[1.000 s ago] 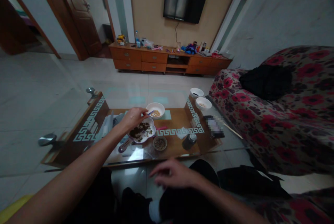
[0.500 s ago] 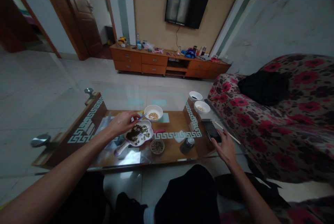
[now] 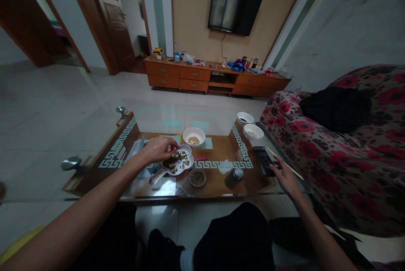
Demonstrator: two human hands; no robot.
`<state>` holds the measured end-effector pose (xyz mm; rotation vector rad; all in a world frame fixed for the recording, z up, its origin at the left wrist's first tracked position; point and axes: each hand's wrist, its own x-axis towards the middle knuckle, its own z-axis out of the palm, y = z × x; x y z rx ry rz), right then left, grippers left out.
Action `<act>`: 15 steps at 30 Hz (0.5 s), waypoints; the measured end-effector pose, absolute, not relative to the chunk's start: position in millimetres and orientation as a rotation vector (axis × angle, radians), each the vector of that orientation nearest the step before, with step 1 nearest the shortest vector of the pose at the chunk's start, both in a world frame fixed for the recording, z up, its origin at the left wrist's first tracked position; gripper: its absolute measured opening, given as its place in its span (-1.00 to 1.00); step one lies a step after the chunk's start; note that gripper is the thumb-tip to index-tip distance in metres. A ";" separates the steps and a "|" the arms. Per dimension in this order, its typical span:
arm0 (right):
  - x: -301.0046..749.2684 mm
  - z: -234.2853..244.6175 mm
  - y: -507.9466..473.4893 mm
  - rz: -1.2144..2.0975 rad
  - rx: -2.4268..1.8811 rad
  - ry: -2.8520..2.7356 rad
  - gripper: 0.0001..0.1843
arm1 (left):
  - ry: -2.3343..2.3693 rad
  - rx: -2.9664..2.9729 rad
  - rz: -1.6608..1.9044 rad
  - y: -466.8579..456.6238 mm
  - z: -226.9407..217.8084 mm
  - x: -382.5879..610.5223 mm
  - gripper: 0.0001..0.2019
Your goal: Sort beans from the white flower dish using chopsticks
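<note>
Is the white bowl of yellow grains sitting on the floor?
No, the round white bowl stands on the glass-topped wooden coffee table.

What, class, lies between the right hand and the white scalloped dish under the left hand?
The black phone lies right at the right hand. Past it, a dark can and a white tissue sit on the wooden tabletop before the white scalloped dish.

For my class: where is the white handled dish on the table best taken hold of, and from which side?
Grip its handle from the near left. The handle juts out that way, clear of the dark bits in the white dish, whose rim the left hand sits over.
</note>
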<state>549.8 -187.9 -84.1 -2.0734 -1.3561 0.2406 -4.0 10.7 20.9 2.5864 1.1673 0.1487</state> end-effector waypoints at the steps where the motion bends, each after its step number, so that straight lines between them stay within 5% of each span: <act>1: 558.7 -81.8 -183.4 0.353 -2.082 -1.294 -0.02 | 1.119 2.597 0.123 8.8 22.4 -4.1 -0.77; 6: 594.2 -65.8 -162.5 0.780 -2.108 -1.252 -0.03 | 0.961 2.618 -0.044 1.3 23.9 -3.4 -0.74; 15: 583.8 -27.7 -157.4 1.026 -2.171 -1.218 -0.03 | 0.962 2.643 -0.167 -6.1 13.4 6.7 -0.76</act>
